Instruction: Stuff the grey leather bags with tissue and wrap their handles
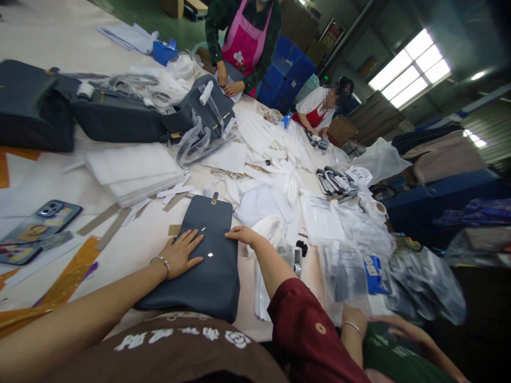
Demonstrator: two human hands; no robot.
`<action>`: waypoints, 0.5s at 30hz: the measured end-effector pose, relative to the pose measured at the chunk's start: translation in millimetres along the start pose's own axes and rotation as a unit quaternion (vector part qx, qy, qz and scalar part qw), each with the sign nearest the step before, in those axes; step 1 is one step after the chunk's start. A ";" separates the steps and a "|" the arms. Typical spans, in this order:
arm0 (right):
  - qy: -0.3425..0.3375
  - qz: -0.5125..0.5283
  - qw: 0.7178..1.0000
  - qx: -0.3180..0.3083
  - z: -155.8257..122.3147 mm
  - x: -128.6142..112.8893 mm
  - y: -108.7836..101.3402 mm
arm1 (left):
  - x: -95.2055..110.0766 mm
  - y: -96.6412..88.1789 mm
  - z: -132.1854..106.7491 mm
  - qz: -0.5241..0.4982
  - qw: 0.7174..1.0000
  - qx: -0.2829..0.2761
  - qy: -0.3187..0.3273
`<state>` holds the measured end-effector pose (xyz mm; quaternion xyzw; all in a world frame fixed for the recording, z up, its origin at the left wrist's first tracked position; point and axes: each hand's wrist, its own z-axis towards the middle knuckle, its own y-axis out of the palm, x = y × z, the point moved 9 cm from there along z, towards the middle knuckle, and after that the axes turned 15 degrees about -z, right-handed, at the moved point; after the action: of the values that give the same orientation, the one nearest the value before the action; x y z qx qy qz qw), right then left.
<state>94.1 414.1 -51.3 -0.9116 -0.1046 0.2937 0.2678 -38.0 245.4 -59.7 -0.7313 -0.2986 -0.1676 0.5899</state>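
Handbag (195,266) lies flat on the white table (131,250), flap closed, clasp facing away from the person. Left hand (179,254) rests open on it, fingers spread, apparently to keep it steady; right hand (241,234) lies open at its right edge, fingertips on the leather. White paper (271,165) and plastic bags (351,266) lie nearby, within reach

Handbag (217,282): matt, smooth leather-like surface. Clasp (214,201) and studs (209,255): glossy gold-tone metal. Adjacent packaging bags (351,229): clear, glossy plastic film
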 end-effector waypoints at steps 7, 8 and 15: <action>0.049 -0.335 0.941 -0.001 8.6 -14.7 12.7 | 4.8 0.9 1.0 0.010 1.000 0.003 -0.002; 0.041 -0.362 0.931 0.039 8.7 -21.9 11.7 | 4.2 0.2 0.5 0.011 1.000 0.011 -0.009; 0.043 -0.109 0.952 0.284 -18.6 -0.8 16.2 | -3.0 -0.6 -3.3 0.015 0.999 0.036 -0.032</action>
<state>105.0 392.4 -47.2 -0.7928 -0.1042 0.2406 0.5502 -40.3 241.6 -60.2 -0.7192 -0.3115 -0.1245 0.6084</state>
